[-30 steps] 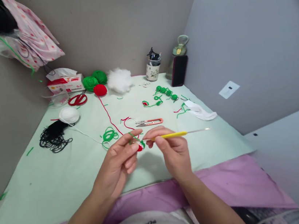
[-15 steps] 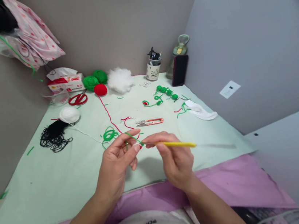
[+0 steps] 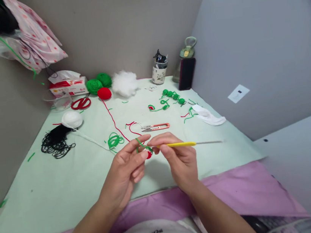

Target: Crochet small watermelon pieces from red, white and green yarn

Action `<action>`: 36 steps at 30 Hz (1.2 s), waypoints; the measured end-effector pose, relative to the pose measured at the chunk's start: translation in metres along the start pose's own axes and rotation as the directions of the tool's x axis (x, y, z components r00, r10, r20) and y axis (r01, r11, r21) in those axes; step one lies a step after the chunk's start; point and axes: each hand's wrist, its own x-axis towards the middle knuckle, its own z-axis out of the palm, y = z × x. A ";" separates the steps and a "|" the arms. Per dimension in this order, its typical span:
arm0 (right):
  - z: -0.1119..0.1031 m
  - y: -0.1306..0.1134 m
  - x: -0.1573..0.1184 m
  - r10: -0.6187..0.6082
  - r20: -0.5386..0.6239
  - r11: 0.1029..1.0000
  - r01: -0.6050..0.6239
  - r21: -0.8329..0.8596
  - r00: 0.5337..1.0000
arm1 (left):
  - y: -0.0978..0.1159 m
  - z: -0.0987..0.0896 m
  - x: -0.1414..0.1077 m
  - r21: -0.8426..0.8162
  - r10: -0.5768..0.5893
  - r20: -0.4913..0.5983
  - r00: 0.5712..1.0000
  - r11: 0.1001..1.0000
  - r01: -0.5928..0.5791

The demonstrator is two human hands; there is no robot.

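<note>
My left hand [image 3: 129, 165] pinches a small crochet piece [image 3: 148, 154], red with a white and green edge, between thumb and fingers. Green yarn runs from the piece over the raised left index finger. In my right hand [image 3: 180, 159] is a crochet hook [image 3: 180, 144] with a yellow grip, held like a pen; its tip end meets the green edge of the piece, and the bare metal shaft points right. Loose green yarn [image 3: 115, 140] lies coiled just beyond my left hand. Orange thread snips [image 3: 157, 127] rest on the table beyond both hands.
Red [image 3: 104, 93], green [image 3: 94, 86] and white yarn balls [image 3: 72, 119] stand at the back left, near red scissors [image 3: 81, 103] and a tissue box [image 3: 68, 86]. White stuffing [image 3: 125, 84], a pen jar [image 3: 159, 72] and a phone [image 3: 187, 73] line the wall. Green crocheted pieces [image 3: 173, 95] lie right.
The hook has turned from slanting down to nearly level, and its metal end now shows sharply. The red face of the piece has come into view, and both hands have shifted slightly.
</note>
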 end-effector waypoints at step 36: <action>0.000 0.004 -0.006 -0.446 0.245 0.686 0.504 -0.524 0.861 | -0.012 -0.006 0.000 0.212 0.212 -0.039 0.976 0.957 -0.199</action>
